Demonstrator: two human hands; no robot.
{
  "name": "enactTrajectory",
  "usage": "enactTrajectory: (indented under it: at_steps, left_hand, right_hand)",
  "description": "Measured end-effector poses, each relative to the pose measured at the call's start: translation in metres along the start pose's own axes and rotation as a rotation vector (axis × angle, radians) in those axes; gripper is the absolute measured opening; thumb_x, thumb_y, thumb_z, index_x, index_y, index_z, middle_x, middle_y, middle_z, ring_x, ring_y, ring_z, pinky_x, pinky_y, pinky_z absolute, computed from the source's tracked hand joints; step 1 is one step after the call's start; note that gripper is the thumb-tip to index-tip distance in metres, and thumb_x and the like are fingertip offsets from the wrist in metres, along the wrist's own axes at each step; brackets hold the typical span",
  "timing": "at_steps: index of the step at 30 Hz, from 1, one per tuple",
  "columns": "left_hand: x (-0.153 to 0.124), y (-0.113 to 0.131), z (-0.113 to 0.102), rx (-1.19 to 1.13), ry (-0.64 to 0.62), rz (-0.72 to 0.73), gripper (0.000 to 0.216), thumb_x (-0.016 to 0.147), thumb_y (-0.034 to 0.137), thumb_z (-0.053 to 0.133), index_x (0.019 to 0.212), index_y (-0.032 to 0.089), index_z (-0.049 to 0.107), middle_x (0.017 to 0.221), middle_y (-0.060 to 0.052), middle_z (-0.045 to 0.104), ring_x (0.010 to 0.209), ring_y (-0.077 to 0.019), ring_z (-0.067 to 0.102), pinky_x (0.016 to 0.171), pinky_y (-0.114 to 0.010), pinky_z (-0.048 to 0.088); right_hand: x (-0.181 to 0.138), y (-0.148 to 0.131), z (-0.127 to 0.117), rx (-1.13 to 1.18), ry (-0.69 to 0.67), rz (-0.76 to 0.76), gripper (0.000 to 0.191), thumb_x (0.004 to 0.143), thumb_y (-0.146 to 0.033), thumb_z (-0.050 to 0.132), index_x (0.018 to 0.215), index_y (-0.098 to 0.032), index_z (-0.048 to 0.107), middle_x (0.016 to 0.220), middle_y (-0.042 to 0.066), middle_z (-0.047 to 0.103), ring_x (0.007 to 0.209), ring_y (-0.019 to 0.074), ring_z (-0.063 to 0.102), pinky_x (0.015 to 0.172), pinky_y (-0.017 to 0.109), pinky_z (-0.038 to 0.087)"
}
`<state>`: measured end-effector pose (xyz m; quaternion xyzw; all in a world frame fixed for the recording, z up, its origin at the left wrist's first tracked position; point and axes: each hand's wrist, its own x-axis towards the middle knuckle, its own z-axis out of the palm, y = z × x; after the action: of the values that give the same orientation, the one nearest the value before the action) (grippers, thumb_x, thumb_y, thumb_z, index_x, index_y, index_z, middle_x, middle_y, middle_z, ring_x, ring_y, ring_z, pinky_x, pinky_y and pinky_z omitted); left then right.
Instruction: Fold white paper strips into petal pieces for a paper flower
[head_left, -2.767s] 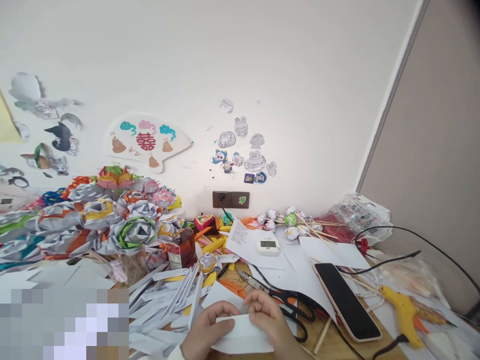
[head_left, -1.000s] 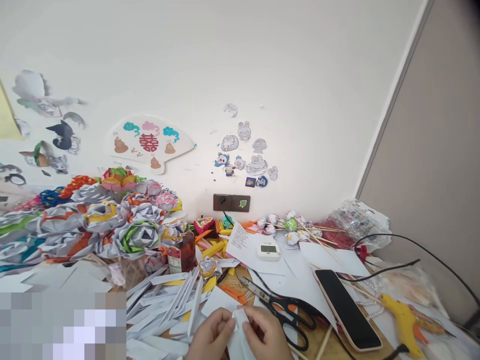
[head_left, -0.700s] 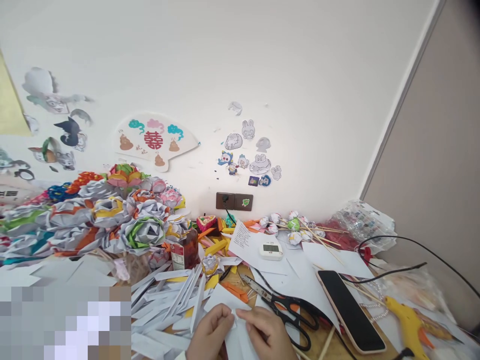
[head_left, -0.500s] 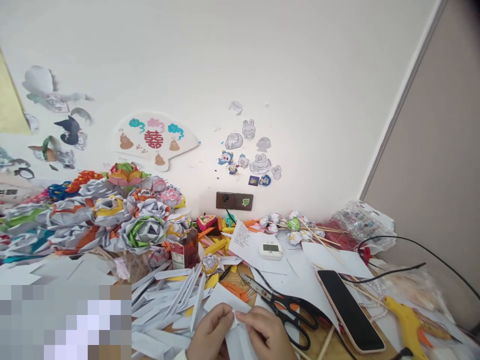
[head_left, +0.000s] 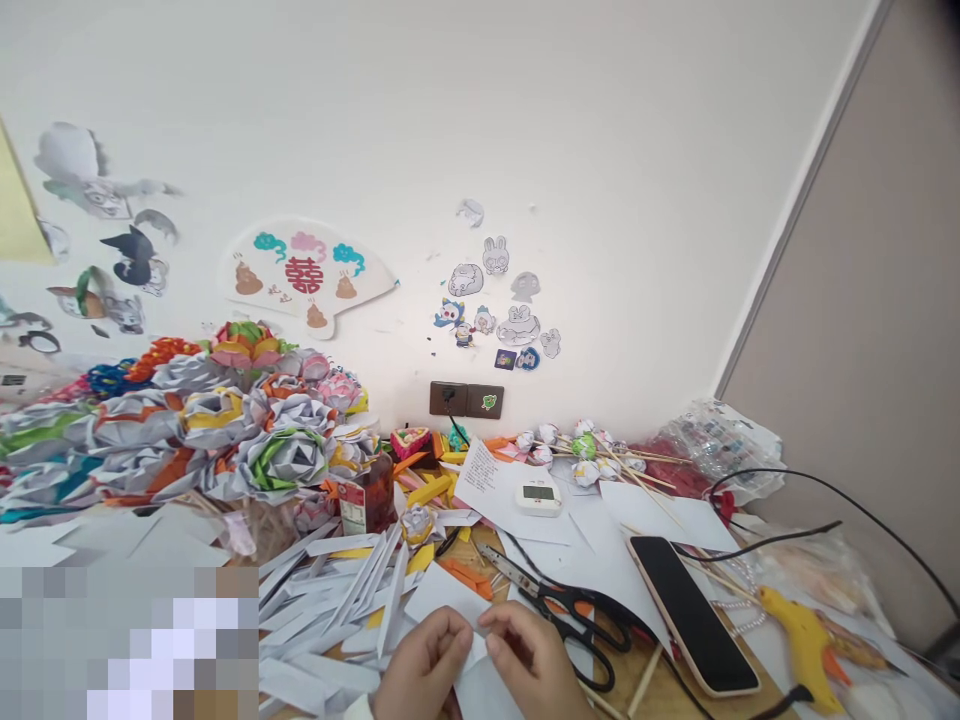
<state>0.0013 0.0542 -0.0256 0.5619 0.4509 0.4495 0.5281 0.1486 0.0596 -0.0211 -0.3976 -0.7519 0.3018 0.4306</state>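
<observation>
At the bottom centre, my left hand [head_left: 424, 662] is closed, with thumb and forefinger pinched at a piece of white paper [head_left: 480, 692]. Facing it, my right hand [head_left: 538, 665] has its fingers curled at the same paper, thumb and forefinger tips a little apart. The paper runs down between the two hands, and its lower part is hidden by them and the frame edge. Just behind the hands lies a flat white sheet [head_left: 444, 598]. Black-handled scissors [head_left: 574, 625] lie right beside my right hand, blades pointing away to the left.
Folded white strips [head_left: 330, 620] cover the table on the left, with paper flowers [head_left: 289, 460] heaped behind. To the right are a phone [head_left: 694, 615], a yellow glue gun [head_left: 802, 640] and a black cable [head_left: 772, 555]. A white timer [head_left: 538, 495] stands further back.
My fingertips have moved apart; before, both hands pinched the paper's top edge together. The right thumb and forefinger have loosened. The view has shifted slightly.
</observation>
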Motion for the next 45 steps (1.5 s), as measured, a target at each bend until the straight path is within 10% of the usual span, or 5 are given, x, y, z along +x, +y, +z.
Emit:
enactTrajectory:
  at_steps: [10,45]
  left_hand:
    - [-0.001,0.000,0.003,0.003,-0.047,-0.096,0.033,0.069,0.052,0.042,0.063,0.019,0.041,0.044,0.009,0.042,0.031,-0.0074,0.043,0.030,-0.017,0.029]
    - [0.000,0.005,-0.005,0.333,0.061,0.078,0.029,0.073,0.043,0.041,0.061,0.018,0.049,0.052,0.004,0.042,0.053,-0.0116,0.039,0.051,-0.020,0.033]
  right_hand:
    - [0.004,0.000,0.000,0.070,-0.013,0.080,0.015,0.075,-0.020,0.047,0.072,-0.015,0.061,0.066,0.003,0.061,0.063,0.0145,0.054,0.058,0.022,0.041]
    - [0.000,-0.001,0.005,0.146,-0.101,0.066,0.007,0.074,-0.020,0.043,0.080,-0.018,0.045,0.045,-0.010,0.026,0.041,0.0076,0.026,0.042,0.019,0.021]
